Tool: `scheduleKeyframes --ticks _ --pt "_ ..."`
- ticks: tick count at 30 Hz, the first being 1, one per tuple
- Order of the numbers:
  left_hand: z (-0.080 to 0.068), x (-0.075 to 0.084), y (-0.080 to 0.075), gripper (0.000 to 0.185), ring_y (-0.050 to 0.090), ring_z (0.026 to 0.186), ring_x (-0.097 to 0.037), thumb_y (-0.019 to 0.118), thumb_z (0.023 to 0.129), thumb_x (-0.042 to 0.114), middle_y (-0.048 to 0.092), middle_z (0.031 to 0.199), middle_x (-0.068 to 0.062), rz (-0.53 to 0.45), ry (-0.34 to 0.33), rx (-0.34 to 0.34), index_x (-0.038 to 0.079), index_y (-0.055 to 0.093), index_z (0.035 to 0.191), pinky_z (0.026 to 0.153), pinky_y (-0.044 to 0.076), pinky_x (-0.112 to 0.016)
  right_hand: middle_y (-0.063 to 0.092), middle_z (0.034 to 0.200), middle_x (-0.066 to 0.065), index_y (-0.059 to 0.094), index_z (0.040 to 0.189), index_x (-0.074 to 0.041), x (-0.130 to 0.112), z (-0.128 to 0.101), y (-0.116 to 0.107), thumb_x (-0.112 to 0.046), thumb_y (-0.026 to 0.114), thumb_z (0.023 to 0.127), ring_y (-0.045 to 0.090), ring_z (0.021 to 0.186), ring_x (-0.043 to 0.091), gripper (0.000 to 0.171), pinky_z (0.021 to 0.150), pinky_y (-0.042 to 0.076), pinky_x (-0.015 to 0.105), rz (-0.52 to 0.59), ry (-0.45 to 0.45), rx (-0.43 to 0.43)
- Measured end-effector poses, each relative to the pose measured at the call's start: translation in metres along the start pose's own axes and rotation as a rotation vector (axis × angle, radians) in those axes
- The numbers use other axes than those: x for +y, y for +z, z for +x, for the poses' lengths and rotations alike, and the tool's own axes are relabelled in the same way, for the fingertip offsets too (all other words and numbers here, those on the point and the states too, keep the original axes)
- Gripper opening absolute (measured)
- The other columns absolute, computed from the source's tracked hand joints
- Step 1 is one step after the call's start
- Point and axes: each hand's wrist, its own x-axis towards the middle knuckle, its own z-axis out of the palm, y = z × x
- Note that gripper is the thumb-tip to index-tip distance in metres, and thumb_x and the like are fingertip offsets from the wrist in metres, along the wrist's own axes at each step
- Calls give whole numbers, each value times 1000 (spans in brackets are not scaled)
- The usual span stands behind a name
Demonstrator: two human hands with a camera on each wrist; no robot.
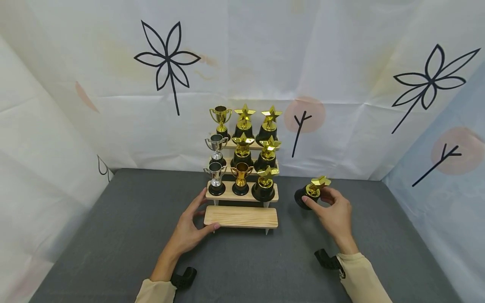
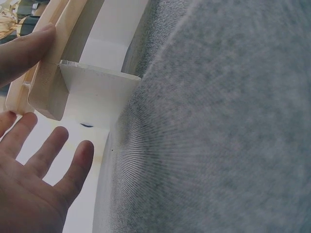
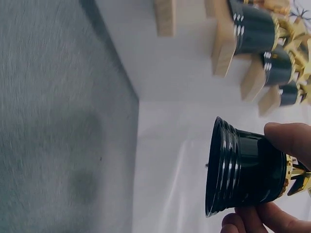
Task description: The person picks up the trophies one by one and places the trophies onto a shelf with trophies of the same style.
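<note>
Trophy (image 1: 313, 192) pinched in my right hand (image 1: 335, 214), tilted, off the tabletop (image 1: 113, 235). My left hand (image 1: 189, 227), fingers straight, braces the stand (image 1: 241, 217); I judge placing on its bottom step comes next.

- star trophy (image 1: 313, 192): glossy gold top, shiny black ribbed base, looks like plastic
- stepped stand (image 1: 241, 216): pale bare wood, visible grain, matt
- worktop (image 1: 113, 235): grey felt-like cloth, matt, fuzzy
- backdrop (image 1: 265, 54): thin white creased sheet, printed
</note>
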Motion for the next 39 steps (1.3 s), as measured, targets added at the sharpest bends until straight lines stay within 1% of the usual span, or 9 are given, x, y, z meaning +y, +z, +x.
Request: scheduleKeyframes --ticks 6,16,23,26,31,39 --pt "-1 0 0 103 42 140 -38 89 80 18 36 160 -15 0 7 -1 19 27 162 104 47 -60 66 118 24 66 121 6 -7 -16 5 -19 89 79 63 105 39 55 94 51 55 -9 -32 5" --pt "-1 0 0 103 42 140 -38 89 81 18 36 159 -16 -2 2 -4 19 27 162 104 46 -61 67 113 18 69 116 3 -23 -37 17 -20 91 77 64 102 34 50 91 50 49 24 -75 -50" --pt "-1 1 0 103 42 140 -38 89 81 18 37 158 -15 3 12 1 19 27 162 104 46 -61 69 107 9 72 111 -3 -35 -48 27 -22 92 76 65 99 26 44 88 52 43 50 -102 -91" --pt "-1 1 0 103 43 139 -38 89 81 17 38 157 -16 7 17 1 19 27 162 104 46 -61 68 106 6 72 109 -5 -41 -52 32 -22 92 76 65 97 24 42 86 53 42 69 -124 -100" --pt "-1 1 0 103 43 139 -37 89 81 17 41 156 -16 14 15 1 19 27 162 103 47 -61 67 103 2 73 106 -8 -49 -58 44 -21 93 74 64 96 24 40 85 54 46 112 -162 -131" --pt "-2 1 -1 101 43 139 -37 89 81 16 42 155 -16 15 37 0 17 28 162 102 47 -61 67 101 -2 73 107 -11 -64 -63 70 -19 94 71 66 93 19 42 85 55 47 185 -194 -184"
